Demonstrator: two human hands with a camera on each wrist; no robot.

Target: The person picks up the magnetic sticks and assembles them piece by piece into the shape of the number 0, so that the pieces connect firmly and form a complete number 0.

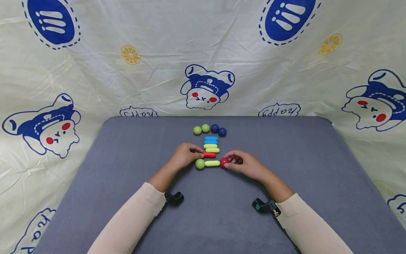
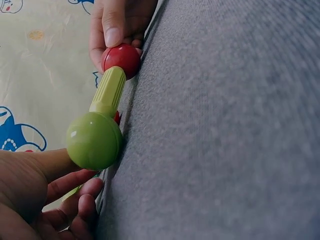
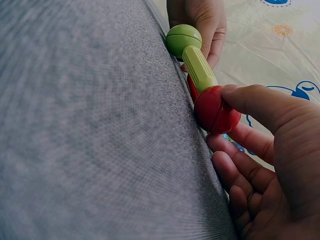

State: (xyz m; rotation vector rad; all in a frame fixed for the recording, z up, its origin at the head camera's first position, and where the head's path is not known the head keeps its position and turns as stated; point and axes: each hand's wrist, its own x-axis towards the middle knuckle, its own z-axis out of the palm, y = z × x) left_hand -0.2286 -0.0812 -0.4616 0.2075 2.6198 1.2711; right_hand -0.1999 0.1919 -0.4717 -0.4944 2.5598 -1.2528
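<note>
A yellow-green ribbed rod (image 1: 212, 163) lies across the table with a green ball (image 1: 200, 164) at its left end and a red ball (image 1: 224, 162) at its right end. My right hand (image 1: 245, 165) pinches the red ball between thumb and fingers, as the right wrist view also shows. Just beyond the joined piece lies a red rod (image 1: 209, 155). My left hand (image 1: 185, 156) pinches its left end with thumb and index finger. In the left wrist view the green ball (image 2: 94, 141) hides those fingertips and most of the red rod.
Beyond the red rod, two yellow rods (image 1: 211, 150) and two blue rods (image 1: 211, 138) lie in a column. Farther back sit two green balls (image 1: 205, 128) and two dark blue balls (image 1: 214, 128). A printed sheet (image 1: 165, 84) hangs behind the grey table (image 1: 127, 151).
</note>
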